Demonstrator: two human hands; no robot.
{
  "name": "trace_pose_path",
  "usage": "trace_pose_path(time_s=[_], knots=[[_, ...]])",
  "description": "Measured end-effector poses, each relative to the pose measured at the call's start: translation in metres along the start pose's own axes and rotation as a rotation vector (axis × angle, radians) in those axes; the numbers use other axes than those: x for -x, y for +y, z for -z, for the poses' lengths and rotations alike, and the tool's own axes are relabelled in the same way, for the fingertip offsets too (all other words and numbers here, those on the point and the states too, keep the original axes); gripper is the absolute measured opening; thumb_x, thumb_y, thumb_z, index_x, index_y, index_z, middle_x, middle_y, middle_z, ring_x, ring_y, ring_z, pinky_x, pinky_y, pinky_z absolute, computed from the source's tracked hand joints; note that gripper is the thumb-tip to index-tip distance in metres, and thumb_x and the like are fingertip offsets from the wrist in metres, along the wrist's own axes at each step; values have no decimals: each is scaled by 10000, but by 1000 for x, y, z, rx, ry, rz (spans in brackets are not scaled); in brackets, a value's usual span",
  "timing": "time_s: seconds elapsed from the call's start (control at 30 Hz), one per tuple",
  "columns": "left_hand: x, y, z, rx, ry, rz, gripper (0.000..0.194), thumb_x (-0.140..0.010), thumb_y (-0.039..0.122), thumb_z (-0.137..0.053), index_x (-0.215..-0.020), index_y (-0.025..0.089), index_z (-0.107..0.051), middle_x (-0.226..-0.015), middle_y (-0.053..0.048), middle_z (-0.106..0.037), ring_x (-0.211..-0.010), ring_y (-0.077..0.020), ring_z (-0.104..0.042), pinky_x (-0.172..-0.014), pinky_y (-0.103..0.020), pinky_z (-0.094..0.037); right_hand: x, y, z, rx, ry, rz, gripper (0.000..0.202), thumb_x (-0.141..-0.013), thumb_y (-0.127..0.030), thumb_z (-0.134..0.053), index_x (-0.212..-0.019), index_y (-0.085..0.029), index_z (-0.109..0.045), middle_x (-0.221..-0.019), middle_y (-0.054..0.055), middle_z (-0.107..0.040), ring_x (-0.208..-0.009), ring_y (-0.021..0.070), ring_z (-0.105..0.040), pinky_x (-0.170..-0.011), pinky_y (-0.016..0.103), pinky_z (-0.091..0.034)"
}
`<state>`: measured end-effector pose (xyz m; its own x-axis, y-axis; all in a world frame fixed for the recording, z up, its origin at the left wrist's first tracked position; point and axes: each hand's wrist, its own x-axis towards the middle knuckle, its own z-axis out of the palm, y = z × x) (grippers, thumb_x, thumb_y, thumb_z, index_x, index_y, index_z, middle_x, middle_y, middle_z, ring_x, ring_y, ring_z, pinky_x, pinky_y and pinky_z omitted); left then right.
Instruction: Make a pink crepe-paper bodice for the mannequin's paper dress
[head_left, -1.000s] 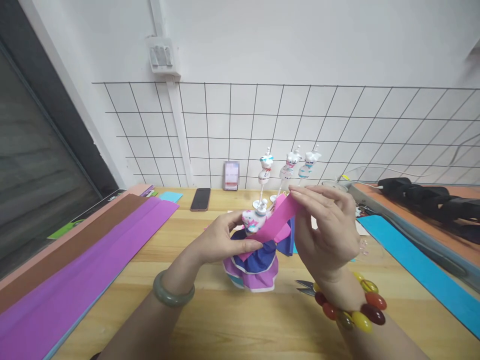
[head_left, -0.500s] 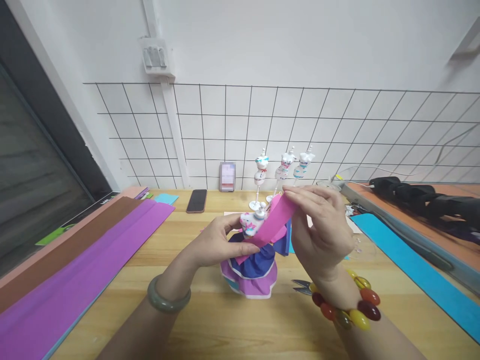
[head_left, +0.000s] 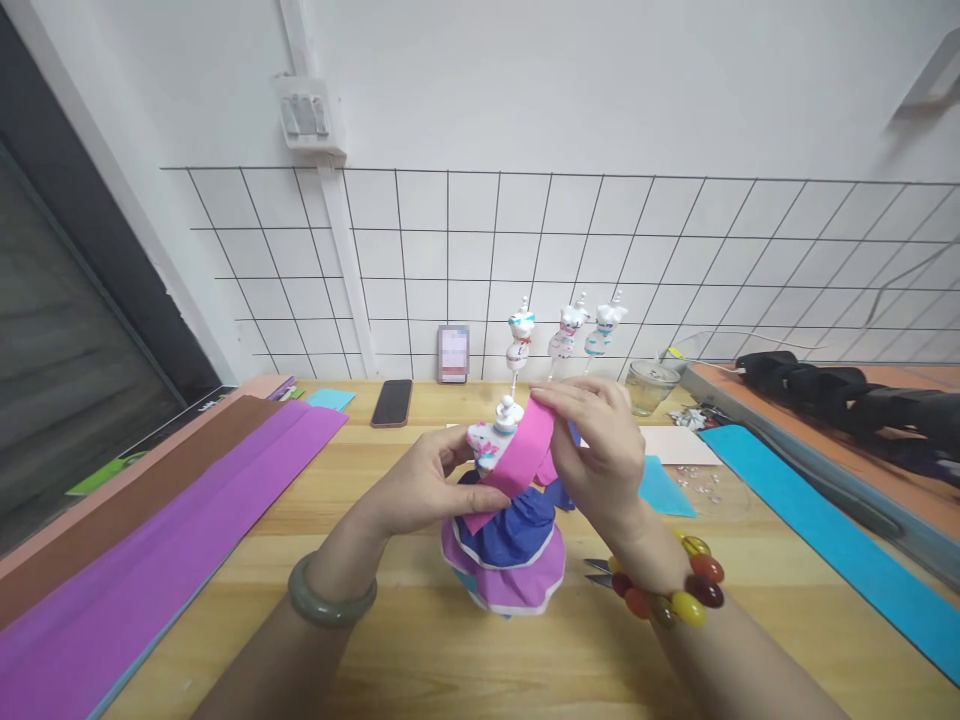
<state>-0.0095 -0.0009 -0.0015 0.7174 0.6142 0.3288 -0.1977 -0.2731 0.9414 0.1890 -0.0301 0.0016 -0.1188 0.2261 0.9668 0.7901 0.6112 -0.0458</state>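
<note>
Wooden table [head_left: 420, 650], left fingers [head_left: 481, 498] clamping pink strip [head_left: 523, 452] against mannequin [head_left: 486, 446], right fingers [head_left: 576, 405] pinching strip's end

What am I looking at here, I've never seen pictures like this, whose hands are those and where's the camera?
No machine here: these are a person's bare hands, filmed by a camera worn on their head, looking forward and down. The left hand steadies a small mannequin, its thumb on a pink strip; the right hand holds the strip's upper end. The wooden table also bears partly hidden scissors, a dark phone lying flat, a glass, and three more mannequins behind.
</note>
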Motion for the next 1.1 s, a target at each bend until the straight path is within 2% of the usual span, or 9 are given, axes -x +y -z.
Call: trace_pose_path(time_s=[0.1, 0.3, 0.4, 0.47, 0.63, 0.73, 0.83, 0.97, 1.1], knots=[[0, 1, 2, 18, 35, 14, 384, -682, 220, -794, -1031, 195, -637, -1108, -66, -683, -1104, -229, -597, -880, -297, -480, 0, -1, -4, -58, -74, -23, 315, -838, -11, -539, -1039, -236, -631, -934, 47, -731, -891, 233, -601, -796, 453, -430], [1, 2, 7, 98, 102, 25, 692, -673, 179, -801, -1275, 286, -478, -1149, -52, -663, -1058, -214, -623, -853, -285, -491, 0, -5, -9, -272, -267, -86, 217, -890, -77, -488, -947, -221, -640, -847, 45, -681, -815, 199, -587, -742, 390, -456], [2, 5, 7, 119, 98, 66, 842, -687, 194, -793, -1390, 321, -347, -1226, -76, -630, -1109, -242, -609, -850, -293, -501, 0, -6, -10, -383, -382, -99, 220, -913, -95, -458, -885, -214, -641, -834, 41, -671, -786, 178, -585, -707, 351, -466], [2, 6, 7, 118, 102, 78, 874, -682, 201, -797, -1410, 321, -330, -1300, -86, -585, -1182, -263, -565, -864, -287, -499, -1, -6, -9, -432, -409, -113, 215, -918, -98, -459, -893, -210, -641, -874, 49, -676, -808, 175, -593, -713, 343, -475], [1, 6, 8, 105, 106, 102, 802, -666, 223, -807, -1363, 282, -415, -1290, -84, -600, -1215, -263, -538, -894, -289, -492, -2, -6, -8, -443, -472, -144, 168, -920, -132, -497, -873, -210, -638, -850, 42, -663, -802, 177, -599, -730, 347, -480], [0, 5, 8, 76, 96, 83, 593, -671, 248, -803, -1211, 212, -559, -1218, -99, -643, -1178, -267, -562, -907, -315, -487, -3, -6, -8, -421, -493, -111, 144, -919, -154, -513, -849, -206, -627, -842, 42, -651, -781, 175, -588, -723, 346, -472], [-1, 4, 9, 46, 93, 84, 448, -671, 268, -800, -1075, 182, -627, -1167, -96, -667, -1120, -256, -594, -912, -340, -483, -1, -4, -8, -403, -484, -72, 152, -920, -156, -513, -837, -200, -633, -839, 45, -634, -792, 178, -579, -719, 341, -466], [-2, 1, 10, 48, 86, 115, 428, -658, 283, -808, -1035, 174, -638, -1093, -86, -690, -1005, -222, -637, -867, -339, -499, 3, -3, -10, -385, -489, -82, 142, -910, -153, -529, -852, -197, -650, -892, 54, -613, -840, 179, -570, -717, 323, -471], [-3, -3, 11, 50, 102, 136, 402, -641, 257, -818, -990, 167, -641, -1019, -70, -706, -937, -189, -647, -820, -304, -508, 3, -3, -10, -357, -594, -124, 167, -922, -139, -503, -882, -200, -654, -886, 49, -614, -828, 177, -571, -712, 324, -472]])
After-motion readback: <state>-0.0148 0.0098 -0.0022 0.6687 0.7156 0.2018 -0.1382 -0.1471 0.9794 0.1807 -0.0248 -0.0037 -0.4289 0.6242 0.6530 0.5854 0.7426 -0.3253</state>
